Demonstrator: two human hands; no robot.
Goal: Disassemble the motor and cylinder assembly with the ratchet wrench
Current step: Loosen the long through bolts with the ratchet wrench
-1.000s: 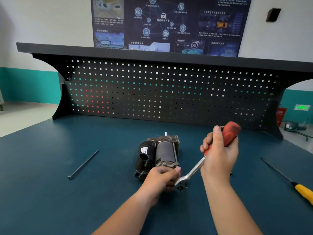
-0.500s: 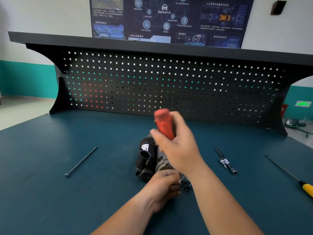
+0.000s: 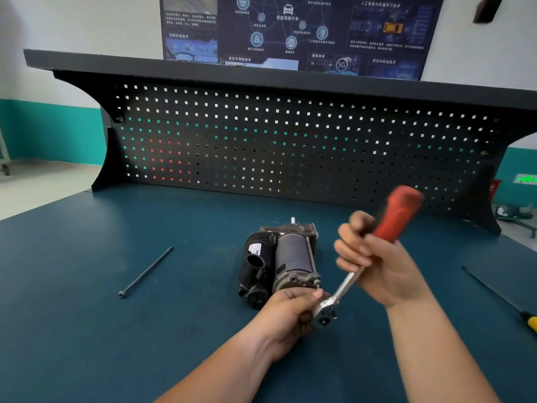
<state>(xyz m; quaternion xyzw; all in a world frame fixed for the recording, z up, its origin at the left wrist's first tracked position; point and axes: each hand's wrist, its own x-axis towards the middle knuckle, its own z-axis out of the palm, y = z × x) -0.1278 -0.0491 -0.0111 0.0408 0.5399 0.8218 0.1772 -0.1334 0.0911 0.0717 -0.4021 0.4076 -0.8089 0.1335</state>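
Blue-green bench top (image 3: 87, 330) is spreading out nearest me. Over its near part the left hand (image 3: 290, 312) is curling its fingers round the head of the ratchet wrench (image 3: 345, 286), right at the near right corner of the motor and cylinder assembly (image 3: 287, 257). That assembly is lying with its long axis running away from the person, so I'd judge the fastener being worked is pointing back toward them along that line. Just right of the assembly the right hand (image 3: 374, 266) is clenching the red handle, which is slanting up and away to the right, and both are smearing with blur. The left fingers are hiding the socket and bolt head, so I cannot tell how it is seating. Well left of the assembly a long bolt (image 3: 145, 271) is lying loose, and far to the right a screwdriver (image 3: 494, 295) is running off the edge. Behind the assembly a pegboard (image 3: 290, 146) is standing.
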